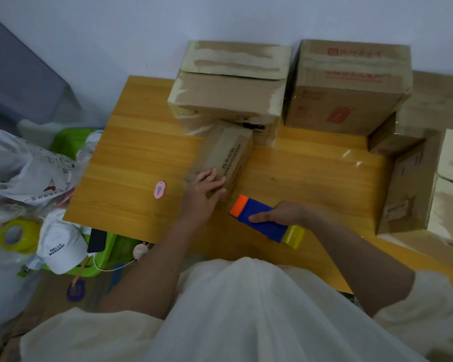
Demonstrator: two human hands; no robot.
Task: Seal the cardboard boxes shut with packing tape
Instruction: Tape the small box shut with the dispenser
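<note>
Cardboard is flexing easily, so the left hand [203,190] is pressing flat on the small box [221,158] mid-counter while the right hand [281,214], its grip wrapped around the blue tape dispenser [262,222] near the counter's front edge, is probably lining up with the seam.

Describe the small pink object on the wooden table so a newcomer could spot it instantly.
Start at the orange-brown wooden table. Left of the left hand, which rests on the small cardboard box, lies a flat pink oval tag. Nothing else on the tabletop is pink.
</note>
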